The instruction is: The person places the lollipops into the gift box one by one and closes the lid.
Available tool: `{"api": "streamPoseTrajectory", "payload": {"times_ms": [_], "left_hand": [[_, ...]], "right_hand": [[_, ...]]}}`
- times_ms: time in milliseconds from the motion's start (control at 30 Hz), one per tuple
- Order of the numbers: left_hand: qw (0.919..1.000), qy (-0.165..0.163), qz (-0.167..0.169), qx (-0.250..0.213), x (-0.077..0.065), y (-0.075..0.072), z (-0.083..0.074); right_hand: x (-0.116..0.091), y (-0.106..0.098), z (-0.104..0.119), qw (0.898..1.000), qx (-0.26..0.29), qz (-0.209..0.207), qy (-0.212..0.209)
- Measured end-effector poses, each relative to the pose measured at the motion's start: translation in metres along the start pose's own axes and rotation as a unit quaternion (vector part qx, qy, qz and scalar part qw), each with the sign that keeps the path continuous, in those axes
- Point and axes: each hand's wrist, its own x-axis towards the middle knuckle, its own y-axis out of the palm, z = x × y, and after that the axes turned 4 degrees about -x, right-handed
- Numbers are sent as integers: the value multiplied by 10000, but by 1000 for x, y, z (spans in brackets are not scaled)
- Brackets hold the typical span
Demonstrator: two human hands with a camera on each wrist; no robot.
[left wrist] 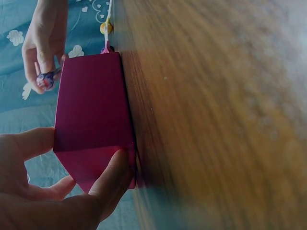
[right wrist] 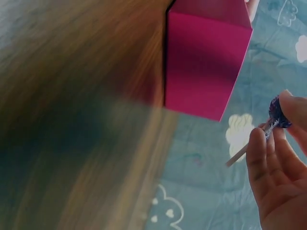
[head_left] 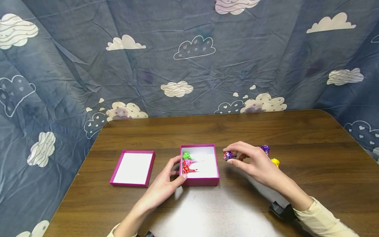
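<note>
A magenta box (head_left: 200,182) with a white inside stands in the middle of the table. Along its left wall lie a green lollipop (head_left: 186,155), a pink lollipop (head_left: 187,162) and a red lollipop (head_left: 185,169), sticks pointing right. My left hand (head_left: 164,185) grips the box's left side, thumb near the front corner. Just right of the box, my right hand (head_left: 255,161) pinches a purple lollipop (head_left: 227,155) by its wrapped head, above the table. In the right wrist view its white stick (right wrist: 238,155) hangs free, pointing towards the box side.
The box's lid (head_left: 132,168), white inside facing up, lies to the left. Beyond my right hand, another purple lollipop (head_left: 265,149) and a yellow lollipop (head_left: 275,162) are on the wooden table (head_left: 219,128), partly hidden by the hand. A cloud-patterned cloth (head_left: 160,65) hangs behind.
</note>
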Motion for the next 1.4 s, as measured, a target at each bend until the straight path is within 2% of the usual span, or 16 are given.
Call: {"api": "streamPoseTrajectory", "payload": {"times_ms": [267,633,867,1167,1400], "left_hand": [[10000,28,-14,-4,1,0,1],[10000,28,-20,47,0,0,1],[10000,8,3,54,1,-1,1],[10000,15,57,0,1,-1,-1],[10000,-16,46,-7,0,-1,-2]], "right_hand": [[12,9,12,9996,113,182,162],[32,18,27,9960,711,478,252],[44,33,35,9908,1058,768,356],[54,54,32,9802,1401,1203,712],[63,69,28,9815,916,1457,838]]}}
